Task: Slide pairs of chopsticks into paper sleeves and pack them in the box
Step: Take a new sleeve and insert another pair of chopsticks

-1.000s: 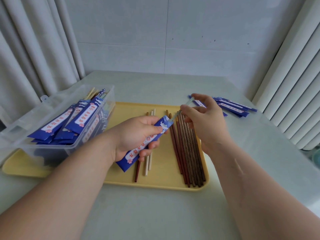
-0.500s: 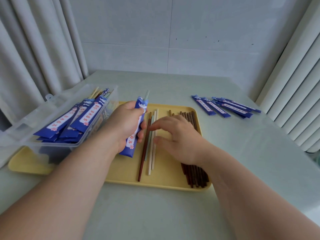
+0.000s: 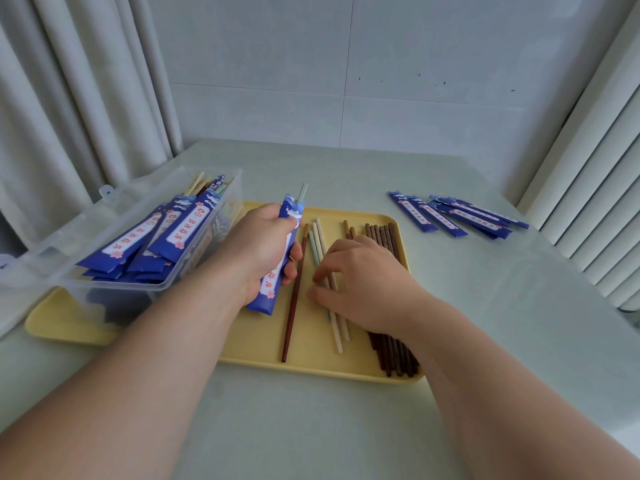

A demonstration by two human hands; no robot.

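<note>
My left hand grips a blue paper sleeve upright over the yellow tray; a pale green chopstick tip sticks out of its top. My right hand rests on the tray with curled fingertips pinching at the pale chopsticks lying there. A single reddish-brown chopstick lies just left of them. A bundle of dark brown chopsticks lies on the tray's right side, partly under my right wrist. The clear plastic box at left holds several filled blue sleeves.
Several empty blue sleeves lie on the pale table at the right, beyond the tray. Curtains hang at the left and vertical blinds at the right. A tiled wall closes the table's far edge.
One second ago my right hand fed a chopstick into the sleeve. It has since let go and dropped to the pale chopsticks on the tray. My left hand turned the sleeve upright and shifted it left.
</note>
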